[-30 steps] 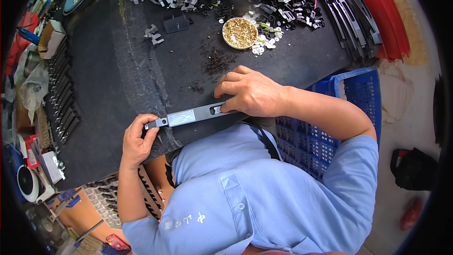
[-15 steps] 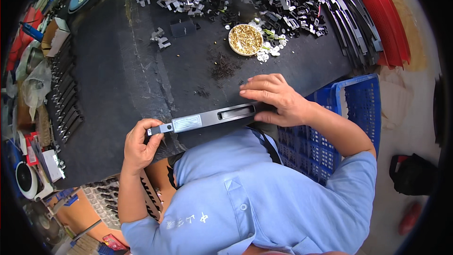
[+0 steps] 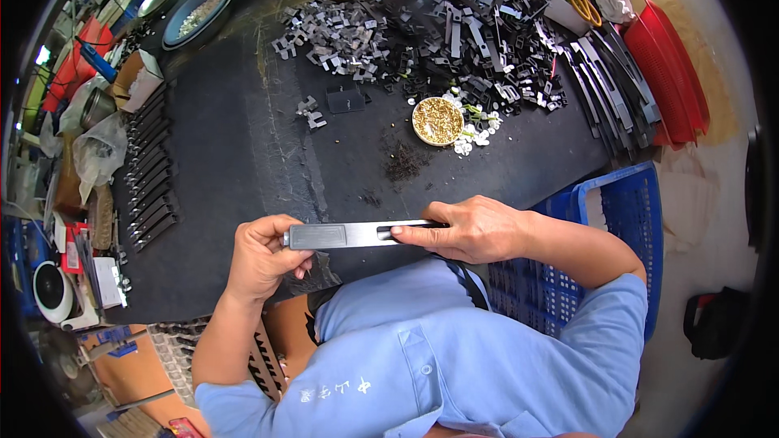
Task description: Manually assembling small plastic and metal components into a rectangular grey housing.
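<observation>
A long dark slotted bar, with a grey rectangular panel near its left end, lies almost level between my hands, just above the near edge of the table. My left hand pinches its left end between thumb and fingers. My right hand is closed round the right end, one digit lying along the slot, and it hides that end. Beyond the bar, a small heap of dark screws rests on the black table mat. A round white dish of small brass-coloured pieces stands farther off, beside white discs.
Piles of silver clips and black parts cover the far side. Similar bars lie at the right, by red baskets. A blue crate stands at my right. A row of black parts lines the left.
My right hand, earlier open with fingers spread at the bar's right end, is now closed on it. The bar has turned more level and its panel looks greyer. The view has shifted.
</observation>
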The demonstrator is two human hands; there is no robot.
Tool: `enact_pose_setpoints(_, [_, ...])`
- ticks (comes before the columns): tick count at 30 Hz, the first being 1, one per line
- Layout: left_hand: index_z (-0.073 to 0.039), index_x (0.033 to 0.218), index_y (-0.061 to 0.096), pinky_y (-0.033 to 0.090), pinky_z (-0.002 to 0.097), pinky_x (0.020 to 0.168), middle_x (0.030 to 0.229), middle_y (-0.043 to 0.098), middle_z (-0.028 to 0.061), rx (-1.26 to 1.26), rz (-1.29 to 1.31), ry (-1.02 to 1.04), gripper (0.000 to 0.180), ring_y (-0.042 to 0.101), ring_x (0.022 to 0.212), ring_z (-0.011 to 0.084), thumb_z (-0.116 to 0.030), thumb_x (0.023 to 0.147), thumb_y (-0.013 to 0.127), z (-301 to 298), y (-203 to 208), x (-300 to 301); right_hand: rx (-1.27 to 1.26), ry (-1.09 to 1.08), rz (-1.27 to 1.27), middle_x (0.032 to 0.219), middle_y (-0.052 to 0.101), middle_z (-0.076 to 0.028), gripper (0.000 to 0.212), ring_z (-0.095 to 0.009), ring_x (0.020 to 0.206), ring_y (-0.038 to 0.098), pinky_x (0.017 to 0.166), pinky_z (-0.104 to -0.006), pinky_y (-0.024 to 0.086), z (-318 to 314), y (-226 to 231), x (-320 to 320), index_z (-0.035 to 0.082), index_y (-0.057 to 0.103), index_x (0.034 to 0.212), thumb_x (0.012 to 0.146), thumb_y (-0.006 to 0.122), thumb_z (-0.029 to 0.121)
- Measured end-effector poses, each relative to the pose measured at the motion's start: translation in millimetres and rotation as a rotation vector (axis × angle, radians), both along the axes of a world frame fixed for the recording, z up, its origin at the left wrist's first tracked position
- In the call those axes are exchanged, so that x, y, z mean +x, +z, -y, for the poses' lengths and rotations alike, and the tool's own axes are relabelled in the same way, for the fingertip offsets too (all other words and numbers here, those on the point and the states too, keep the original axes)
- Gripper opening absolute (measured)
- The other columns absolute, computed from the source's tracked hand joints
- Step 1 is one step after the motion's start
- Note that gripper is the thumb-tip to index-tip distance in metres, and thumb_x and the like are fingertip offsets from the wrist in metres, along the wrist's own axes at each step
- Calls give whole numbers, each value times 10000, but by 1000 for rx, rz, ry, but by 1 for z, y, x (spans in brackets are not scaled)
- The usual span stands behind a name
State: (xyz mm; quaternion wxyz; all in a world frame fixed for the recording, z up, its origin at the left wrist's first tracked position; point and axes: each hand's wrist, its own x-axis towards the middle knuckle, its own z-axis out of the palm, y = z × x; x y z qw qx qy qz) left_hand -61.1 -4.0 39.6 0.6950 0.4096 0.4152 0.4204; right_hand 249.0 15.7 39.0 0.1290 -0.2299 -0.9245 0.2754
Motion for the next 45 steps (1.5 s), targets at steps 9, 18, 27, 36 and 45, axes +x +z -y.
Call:
enact_pose_setpoints(9, [38,893,632,545,217,537,782,648,98,84,-47,-97,192,638,639,127,58,718,710,-14,19,10,-63,-175,-216,754,573,-67,316,-238,592,605,493,-354,486,6,4,3,111,539,1069,778,661,129])
enact_pose_setpoints(18, [-65,1301,390,412,355,962,1210,527,113,-84,737,-107,812,530,1098,209,-517,712,718,-13,-58,82,-669,-338,-281,654,584,-75,225,-171,584,595,501,-306,444,9,-5,-1,42,482,839,869,626,212])
enact_pose_setpoints(27, [-72,1005,634,418,361,849,1050,587,79,977,-943,60,363,549,982,254,-211,689,746,-136,-51,56,-829,-586,-544,727,587,-33,228,-74,519,539,470,-209,430,-10,-11,24,49,418,920,928,544,239])
enact_pose_setpoints(36, [-95,815,719,424,363,818,830,651,34,813,-1178,-52,163,556,916,237,-209,700,722,-193,-61,51,-719,-547,-634,930,544,-43,485,-99,783,516,732,-258,448,-36,-29,22,-5,376,1314,927,543,234])
enact_pose_setpoints(45, [-71,843,719,479,295,709,826,688,32,687,-892,81,124,616,763,159,-168,780,673,-175,-57,48,-612,-850,-304,569,517,23,279,-57,541,462,539,-263,409,-51,-3,-28,39,638,962,821,676,277])
